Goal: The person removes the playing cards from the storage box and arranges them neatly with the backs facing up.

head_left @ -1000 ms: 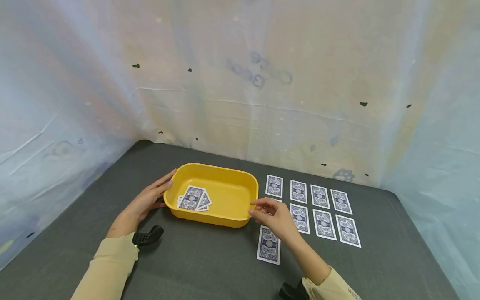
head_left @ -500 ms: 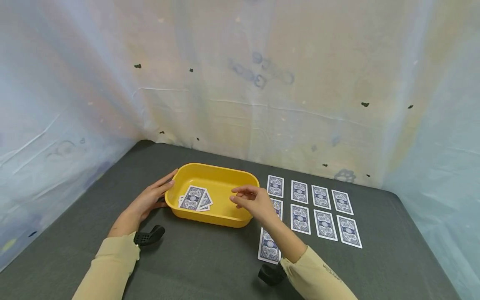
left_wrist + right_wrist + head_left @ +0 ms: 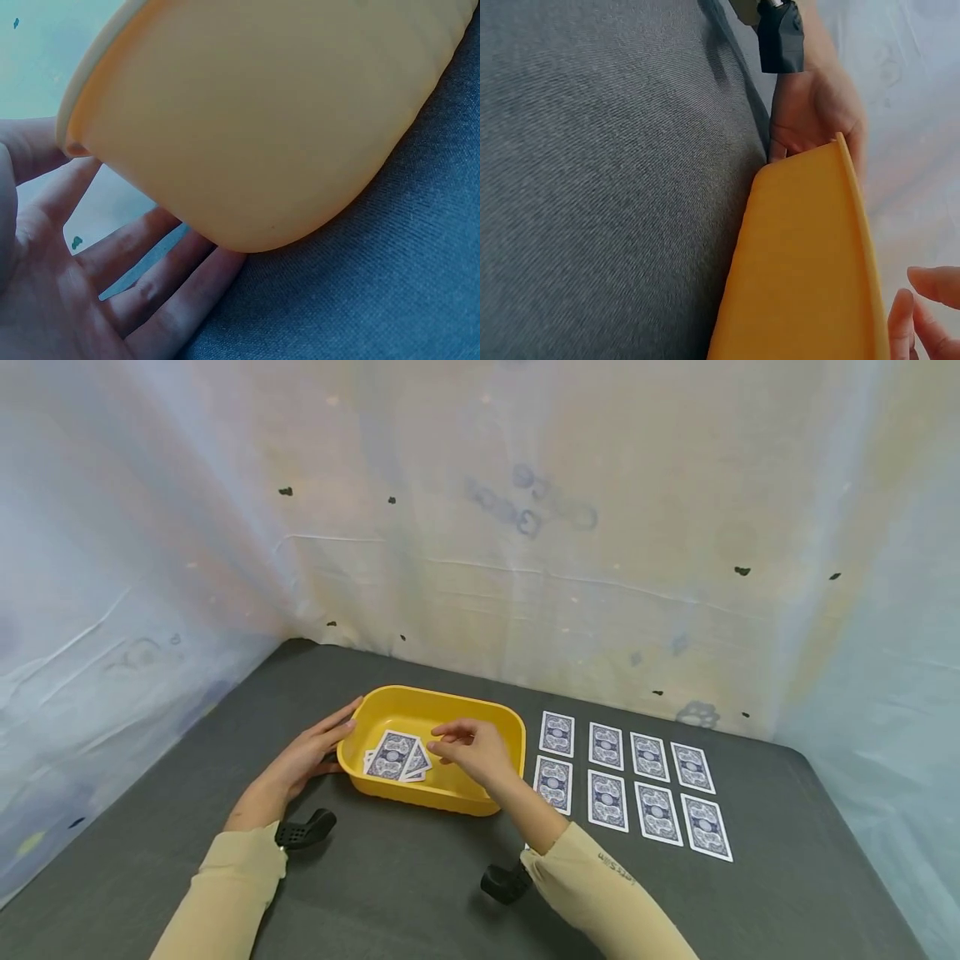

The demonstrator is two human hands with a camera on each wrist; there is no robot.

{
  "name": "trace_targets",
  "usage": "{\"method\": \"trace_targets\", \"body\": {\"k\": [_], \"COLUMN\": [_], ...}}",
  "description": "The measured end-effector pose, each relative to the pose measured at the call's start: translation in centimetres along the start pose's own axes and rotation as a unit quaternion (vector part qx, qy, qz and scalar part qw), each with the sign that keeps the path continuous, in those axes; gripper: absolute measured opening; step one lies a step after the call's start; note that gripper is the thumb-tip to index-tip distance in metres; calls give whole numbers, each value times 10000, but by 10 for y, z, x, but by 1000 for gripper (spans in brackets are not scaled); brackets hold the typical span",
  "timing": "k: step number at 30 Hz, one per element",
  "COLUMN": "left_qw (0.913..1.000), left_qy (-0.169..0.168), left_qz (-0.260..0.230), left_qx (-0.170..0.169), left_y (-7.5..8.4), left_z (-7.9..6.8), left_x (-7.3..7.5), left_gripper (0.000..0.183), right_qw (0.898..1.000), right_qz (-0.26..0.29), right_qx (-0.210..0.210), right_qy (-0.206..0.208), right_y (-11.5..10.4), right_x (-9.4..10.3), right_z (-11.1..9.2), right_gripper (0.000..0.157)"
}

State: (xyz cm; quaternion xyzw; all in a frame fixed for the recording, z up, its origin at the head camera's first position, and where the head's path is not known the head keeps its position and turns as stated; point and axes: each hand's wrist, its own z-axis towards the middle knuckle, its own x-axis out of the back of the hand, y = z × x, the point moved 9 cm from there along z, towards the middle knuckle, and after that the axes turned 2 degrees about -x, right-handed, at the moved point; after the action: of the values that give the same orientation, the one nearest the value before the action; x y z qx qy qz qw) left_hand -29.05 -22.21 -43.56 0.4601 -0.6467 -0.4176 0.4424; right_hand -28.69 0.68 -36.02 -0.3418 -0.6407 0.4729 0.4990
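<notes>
A yellow tray [image 3: 480, 802] stands on the dark tabletop, with several face-down playing cards [image 3: 393, 756] overlapping in its left half. My left hand [image 3: 300, 764] rests against the tray's left end. In the left wrist view its fingers [image 3: 139, 244] lie fairly straight along the outer wall, near the rim. Over the tray's inside hovers my right hand [image 3: 472, 750], just right of the cards, thumb and fingers loosely bent and apart. Nothing shows between them in the right wrist view, where the fingertips [image 3: 902, 319] appear beyond the tray's rim.
Right of the tray, face-down cards [image 3: 607, 799] lie in two neat rows. Another card in front of them is almost wholly hidden by my right forearm. A pale patterned sheet [image 3: 525, 610] hangs behind and at both sides of the table.
My right hand has moved left from the tray's right rim to above its inside, near the cards there. The left hand stays at the tray's left end. The view has shifted slightly.
</notes>
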Motion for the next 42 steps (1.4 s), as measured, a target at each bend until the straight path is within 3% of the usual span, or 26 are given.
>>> {"method": "trace_targets", "body": {"k": [7, 18, 29, 34, 38, 42], "left_qw": [10000, 10000, 9999, 9999, 9998, 9999], "left_qy": [21, -4, -30, -39, -48, -37], "left_qz": [63, 36, 40, 38, 31, 29], "left_qx": [21, -42, -98, -135, -164, -160], "left_y": [0, 2, 1, 1, 2, 3], "left_z": [0, 0, 0, -1, -2, -2], "left_x": [1, -2, -1, -1, -1, -1], "left_gripper": [60, 61, 63, 64, 64, 62], "right_qw": [9992, 9869, 9749, 9645, 9554, 9461], "right_qz": [-169, -1462, -2014, -2419, -2792, -3159], "right_qx": [-373, -659, -946, -1059, -957, -702], "right_qy": [-5, 182, 125, 79, -38, -105], "right_y": [3, 6, 16, 19, 20, 16], "right_x": [-17, -36, -55, -60, -64, -67], "right_z": [14, 30, 35, 36, 37, 36], "right_gripper": [22, 29, 60, 73, 80, 76]}}
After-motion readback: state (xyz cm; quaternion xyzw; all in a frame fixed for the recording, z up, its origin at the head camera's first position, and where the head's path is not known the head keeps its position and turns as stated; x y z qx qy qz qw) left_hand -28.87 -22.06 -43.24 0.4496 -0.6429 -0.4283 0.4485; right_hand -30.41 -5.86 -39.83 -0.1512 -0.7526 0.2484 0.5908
